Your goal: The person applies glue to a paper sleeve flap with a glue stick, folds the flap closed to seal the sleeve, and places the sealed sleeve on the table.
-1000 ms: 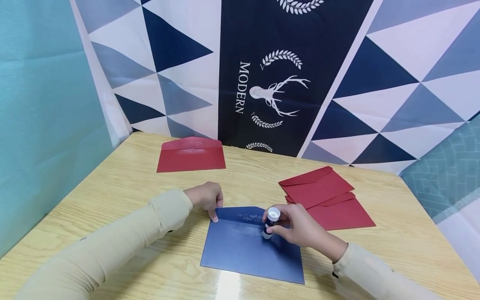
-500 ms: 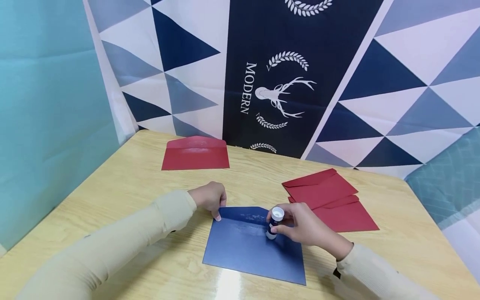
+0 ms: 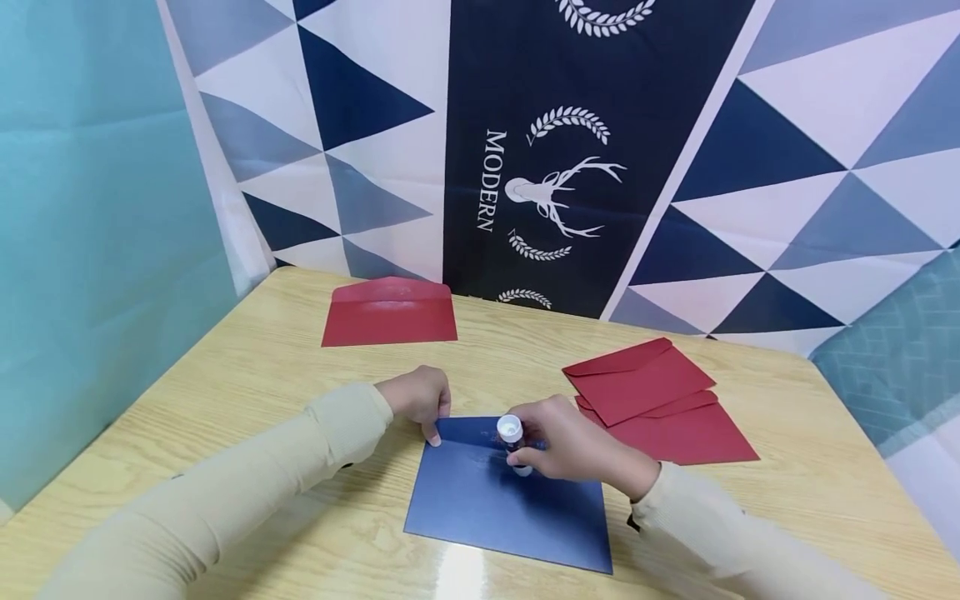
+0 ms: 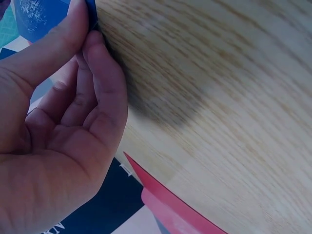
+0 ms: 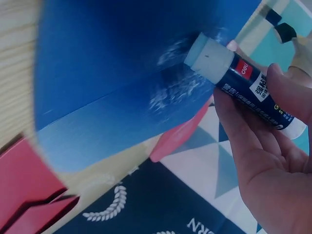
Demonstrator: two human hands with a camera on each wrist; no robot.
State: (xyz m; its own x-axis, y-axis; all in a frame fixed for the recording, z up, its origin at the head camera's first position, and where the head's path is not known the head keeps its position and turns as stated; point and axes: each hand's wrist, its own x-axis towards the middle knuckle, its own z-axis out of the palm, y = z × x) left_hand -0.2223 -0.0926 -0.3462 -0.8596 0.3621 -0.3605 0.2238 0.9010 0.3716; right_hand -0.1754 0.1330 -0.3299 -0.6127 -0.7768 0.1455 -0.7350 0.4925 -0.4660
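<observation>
A blue envelope lies on the table with its flap unfolded away from me. My left hand pinches the flap's left corner between thumb and fingers, as the left wrist view shows. In my right hand is a glue stick with a dark blue label and white ends, gripped between thumb and fingers. Its lower end is at the envelope near the flap fold. White glue smears show on both sides of the fold in the right wrist view. Part of the flap is hidden behind my right hand.
One red envelope with a raised flap lies at the back left of the wooden table. Two overlapping red envelopes lie to the right, beyond my right hand. A patterned cloth hangs behind the table.
My right hand has moved left along the flap fold with the glue stick. The left hand still pinches the corner. The view has shifted slightly.
</observation>
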